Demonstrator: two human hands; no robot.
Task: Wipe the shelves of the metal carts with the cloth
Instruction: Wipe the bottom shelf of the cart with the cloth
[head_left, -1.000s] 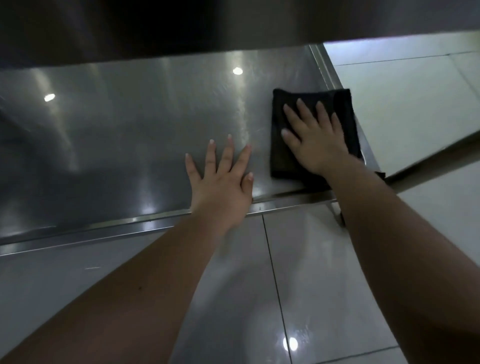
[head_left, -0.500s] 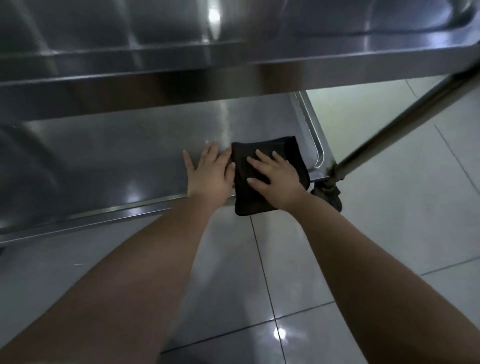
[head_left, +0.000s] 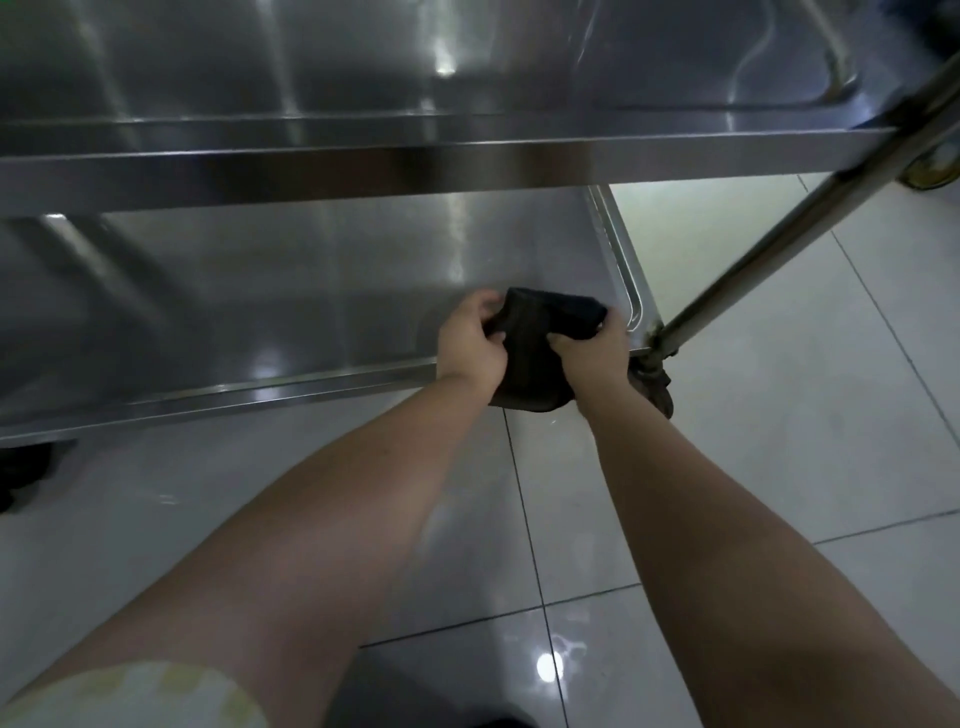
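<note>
Black bunched cloth | over steel lower shelf, 5 o'clock corner | left hand and right hand both curled, gripping it | probably refolding for a clean face

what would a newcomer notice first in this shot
The black cloth, bunched between the left hand and right hand at the front right corner of the cart's lower shelf. Around it, shiny steel: the upper shelf spans the top of the view, and a slanted cart leg runs down the right.

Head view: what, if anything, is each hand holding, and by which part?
The black cloth: left hand grips its left side, right hand its right side, over the lower shelf's front edge.
</note>
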